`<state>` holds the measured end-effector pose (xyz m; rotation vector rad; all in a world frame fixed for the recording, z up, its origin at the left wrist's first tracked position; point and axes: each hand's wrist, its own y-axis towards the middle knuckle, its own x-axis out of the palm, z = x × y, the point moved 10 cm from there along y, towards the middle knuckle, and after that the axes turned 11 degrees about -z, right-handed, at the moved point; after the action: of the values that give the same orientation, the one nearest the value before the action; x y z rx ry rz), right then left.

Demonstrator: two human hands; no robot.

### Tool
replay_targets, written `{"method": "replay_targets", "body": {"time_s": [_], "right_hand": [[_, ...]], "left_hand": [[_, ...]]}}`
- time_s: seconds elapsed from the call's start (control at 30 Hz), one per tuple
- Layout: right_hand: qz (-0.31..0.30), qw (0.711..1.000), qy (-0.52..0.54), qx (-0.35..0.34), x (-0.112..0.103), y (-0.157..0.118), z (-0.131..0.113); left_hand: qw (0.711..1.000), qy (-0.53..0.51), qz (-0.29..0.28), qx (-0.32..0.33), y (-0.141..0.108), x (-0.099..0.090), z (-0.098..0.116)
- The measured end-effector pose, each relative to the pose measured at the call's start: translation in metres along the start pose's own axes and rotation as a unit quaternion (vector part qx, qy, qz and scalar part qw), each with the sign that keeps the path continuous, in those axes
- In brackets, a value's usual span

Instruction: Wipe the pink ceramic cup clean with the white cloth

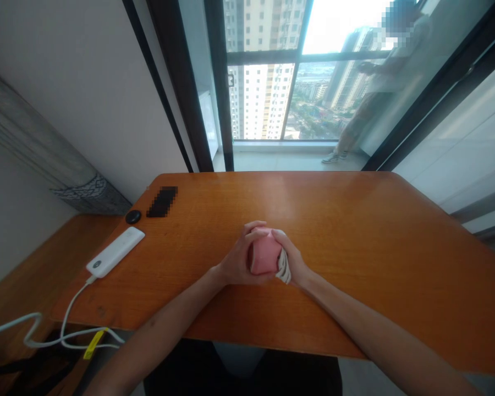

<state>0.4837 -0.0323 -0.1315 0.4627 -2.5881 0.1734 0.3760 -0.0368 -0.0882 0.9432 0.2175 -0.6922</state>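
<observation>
A soft pink fabric bundle (265, 253) is wadded into a rounded lump, its smooth face turned up and a darker fold showing along its left edge. A crumpled strip of white fabric (284, 267) with faint grey lines sticks out at its lower right. The bundle is squeezed between the left-hand grip (238, 257) and right-hand grip (291, 257), held over the middle of the table (355, 247).
</observation>
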Motion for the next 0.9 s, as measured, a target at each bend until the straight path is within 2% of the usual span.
{"method": "replay_targets", "body": {"time_s": [0.07,0.1,0.17,0.23,0.27,0.33,0.43,0.53,0.6,0.67,0.73,0.8,0.9], "right_hand": [[-0.012,0.992,-0.111,-0.054,0.000,-0.002,-0.010],[-0.035,0.979,-0.182,-0.085,0.004,-0.003,-0.016],[-0.099,0.928,-0.331,-0.139,0.020,-0.008,-0.024],[-0.139,0.869,-0.443,-0.173,0.033,-0.012,-0.026],[-0.143,0.846,-0.479,-0.185,0.036,-0.013,-0.026],[-0.130,0.824,-0.513,-0.200,0.037,-0.014,-0.029],[-0.107,0.842,-0.488,-0.205,0.032,-0.013,-0.031],[-0.083,0.888,-0.408,-0.195,0.018,-0.011,-0.027],[-0.059,0.910,-0.366,-0.186,0.007,-0.010,-0.021],[-0.027,0.921,-0.348,-0.175,-0.004,-0.008,-0.016],[0.004,0.925,-0.339,-0.172,-0.012,-0.008,-0.014],[0.022,0.928,-0.327,-0.174,-0.014,-0.009,-0.015],[0.005,0.933,-0.311,-0.181,-0.009,-0.009,-0.017]], "left_hand": [[0.997,-0.063,0.025,-0.030,-0.001,-0.002,-0.005],[0.992,-0.111,0.032,-0.058,-0.003,-0.001,-0.010],[0.969,-0.214,0.030,-0.122,-0.007,0.006,-0.022],[0.942,-0.291,0.027,-0.164,-0.010,0.014,-0.029],[0.933,-0.313,0.026,-0.174,-0.011,0.016,-0.030],[0.927,-0.326,0.034,-0.181,-0.011,0.017,-0.030],[0.943,-0.275,0.055,-0.181,-0.008,0.009,-0.029],[0.957,-0.168,0.156,-0.179,-0.009,-0.021,-0.029],[0.941,-0.117,0.250,-0.197,-0.017,-0.046,-0.032],[0.914,-0.106,0.316,-0.232,-0.027,-0.061,-0.041],[0.892,-0.121,0.343,-0.268,-0.034,-0.064,-0.050],[0.879,-0.143,0.344,-0.297,-0.038,-0.059,-0.058],[0.880,-0.160,0.324,-0.308,-0.037,-0.047,-0.061]]}}
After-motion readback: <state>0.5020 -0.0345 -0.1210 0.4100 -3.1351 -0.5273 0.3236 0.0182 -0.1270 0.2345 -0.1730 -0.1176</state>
